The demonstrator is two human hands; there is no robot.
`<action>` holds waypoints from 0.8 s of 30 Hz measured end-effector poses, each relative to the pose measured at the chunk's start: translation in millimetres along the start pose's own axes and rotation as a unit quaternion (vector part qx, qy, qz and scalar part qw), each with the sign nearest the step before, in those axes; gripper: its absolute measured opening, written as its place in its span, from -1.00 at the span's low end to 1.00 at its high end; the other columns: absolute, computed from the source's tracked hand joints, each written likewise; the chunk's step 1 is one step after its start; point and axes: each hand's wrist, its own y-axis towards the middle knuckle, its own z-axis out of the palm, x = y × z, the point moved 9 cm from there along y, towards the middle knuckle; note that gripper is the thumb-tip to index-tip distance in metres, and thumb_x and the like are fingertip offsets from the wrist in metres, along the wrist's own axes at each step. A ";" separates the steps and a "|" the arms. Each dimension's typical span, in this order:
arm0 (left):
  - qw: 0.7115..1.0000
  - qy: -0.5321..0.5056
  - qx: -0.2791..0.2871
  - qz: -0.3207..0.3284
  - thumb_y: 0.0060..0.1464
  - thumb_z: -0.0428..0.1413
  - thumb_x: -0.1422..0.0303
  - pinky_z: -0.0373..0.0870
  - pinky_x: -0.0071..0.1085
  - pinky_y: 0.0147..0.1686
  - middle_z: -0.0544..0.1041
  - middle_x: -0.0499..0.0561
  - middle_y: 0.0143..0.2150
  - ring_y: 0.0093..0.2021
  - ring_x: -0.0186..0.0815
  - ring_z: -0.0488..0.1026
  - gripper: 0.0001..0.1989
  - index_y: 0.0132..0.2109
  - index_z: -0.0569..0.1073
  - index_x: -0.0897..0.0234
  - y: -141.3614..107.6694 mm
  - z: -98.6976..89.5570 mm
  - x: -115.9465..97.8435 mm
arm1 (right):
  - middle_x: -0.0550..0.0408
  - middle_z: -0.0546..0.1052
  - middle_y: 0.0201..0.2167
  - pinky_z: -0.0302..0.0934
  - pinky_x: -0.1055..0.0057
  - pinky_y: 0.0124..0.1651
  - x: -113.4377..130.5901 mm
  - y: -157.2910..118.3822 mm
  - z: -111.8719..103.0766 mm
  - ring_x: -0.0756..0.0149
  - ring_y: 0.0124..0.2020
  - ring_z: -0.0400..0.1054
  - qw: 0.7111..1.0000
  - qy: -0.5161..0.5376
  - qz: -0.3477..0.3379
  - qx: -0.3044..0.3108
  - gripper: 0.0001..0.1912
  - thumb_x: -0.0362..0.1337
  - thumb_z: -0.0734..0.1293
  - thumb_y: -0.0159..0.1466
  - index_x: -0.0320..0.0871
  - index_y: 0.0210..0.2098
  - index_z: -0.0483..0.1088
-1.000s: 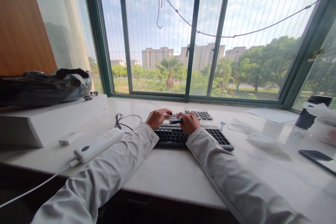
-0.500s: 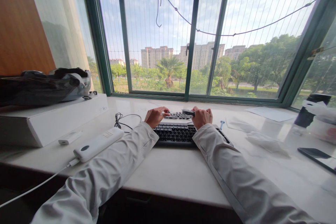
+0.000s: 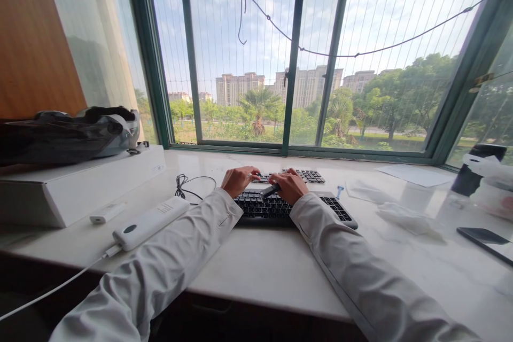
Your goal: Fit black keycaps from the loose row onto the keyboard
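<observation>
A black keyboard (image 3: 336, 208) lies on the pale tabletop, with many of its key positions bare. Behind it, loose black keycaps (image 3: 310, 176) are laid out in rows. My left hand (image 3: 237, 181) is at the keyboard's upper left edge, thumb and fingertips pinched on a small dark piece that looks like a keycap. My right hand (image 3: 290, 187) hovers over the keyboard's middle, fingers closed around a short black brush (image 3: 270, 191) that points left and down. Its bristles are hard to make out.
A white power bank (image 3: 150, 222) with a cable and a small white adapter (image 3: 107, 212) lie left. Beyond them is a white box (image 3: 92, 187) bearing a dark bag. A coiled black cable (image 3: 182, 187), a blue razor-like item (image 3: 340, 191), crumpled plastic (image 3: 409, 216) and a phone (image 3: 484, 240) lie around.
My right hand has moved left and slightly toward me with the brush, uncovering the right-hand rows of loose keycaps. My left hand has stayed almost in place.
</observation>
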 end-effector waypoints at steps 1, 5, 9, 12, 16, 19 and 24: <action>1.000 -0.002 0.001 0.003 0.17 0.03 0.19 0.31 -0.50 -0.26 0.59 -0.13 -0.17 -0.18 -0.34 0.51 -0.78 -0.13 0.49 0.14 0.0 0.0 -0.8 | 0.07 0.56 -0.36 -0.10 0.38 -0.11 1.6 0.4 -0.4 0.32 -0.31 0.38 1.000 0.000 -0.004 -0.002 -0.78 -0.48 0.25 0.08 -0.11 -0.29 0.37; 1.000 -0.017 0.002 0.022 0.19 0.01 0.17 0.33 -0.50 -0.21 0.58 -0.10 -0.15 -0.15 -0.34 0.51 -0.74 -0.11 0.50 0.15 0.2 -0.6 -5.6 | 0.07 0.55 -0.39 -0.11 0.37 -0.12 4.4 0.8 -3.8 0.32 -0.33 0.37 1.000 -0.007 -0.009 -0.015 -0.81 -0.45 0.25 0.12 -0.11 -0.29 0.39; 0.999 -0.032 -0.002 0.040 0.20 0.00 0.21 0.35 -0.50 -0.17 0.59 -0.08 -0.16 -0.15 -0.34 0.51 -0.75 -0.10 0.50 0.17 -0.1 -1.3 -10.2 | 0.09 0.55 -0.41 -0.12 0.37 -0.13 5.0 0.6 -6.4 0.33 -0.35 0.37 0.999 -0.023 -0.006 -0.029 -0.86 -0.39 0.23 0.18 -0.10 -0.29 0.39; 0.998 -0.037 -0.006 0.055 0.20 0.00 0.21 0.36 -0.49 -0.17 0.59 -0.06 -0.15 -0.15 -0.33 0.51 -0.75 -0.11 0.51 0.18 -0.7 -2.0 -12.9 | 0.07 0.55 -0.41 -0.12 0.36 -0.13 6.6 0.9 -6.5 0.32 -0.36 0.36 0.999 -0.023 -0.006 -0.030 -0.88 -0.36 0.24 0.21 -0.11 -0.29 0.40; 0.997 -0.046 0.000 0.069 0.20 0.00 0.21 0.37 -0.49 -0.17 0.58 -0.05 -0.13 -0.15 -0.33 0.51 -0.74 -0.11 0.51 0.19 -1.4 -2.3 -16.4 | 0.05 0.55 -0.41 -0.13 0.35 -0.12 9.0 1.1 -8.0 0.33 -0.36 0.36 0.999 -0.020 -0.003 -0.040 -0.85 -0.28 0.20 0.28 -0.11 -0.27 0.41; 0.996 -0.051 0.006 0.071 0.20 0.00 0.20 0.37 -0.49 -0.17 0.58 -0.05 -0.13 -0.16 -0.33 0.52 -0.74 -0.11 0.51 0.19 -1.6 -2.4 -18.3 | 0.06 0.56 -0.38 -0.13 0.35 -0.12 11.3 0.9 -9.3 0.33 -0.36 0.35 0.998 -0.022 -0.011 -0.052 -0.81 -0.24 0.18 0.31 -0.10 -0.26 0.42; 0.996 -0.057 0.011 0.070 0.19 0.00 0.18 0.37 -0.50 -0.16 0.58 -0.05 -0.14 -0.16 -0.34 0.52 -0.73 -0.11 0.51 0.18 -2.0 -1.9 -20.5 | 0.06 0.56 -0.37 -0.14 0.34 -0.11 12.7 1.0 -7.6 0.32 -0.33 0.36 0.998 -0.030 -0.024 -0.058 -0.84 -0.25 0.22 0.28 -0.09 -0.24 0.43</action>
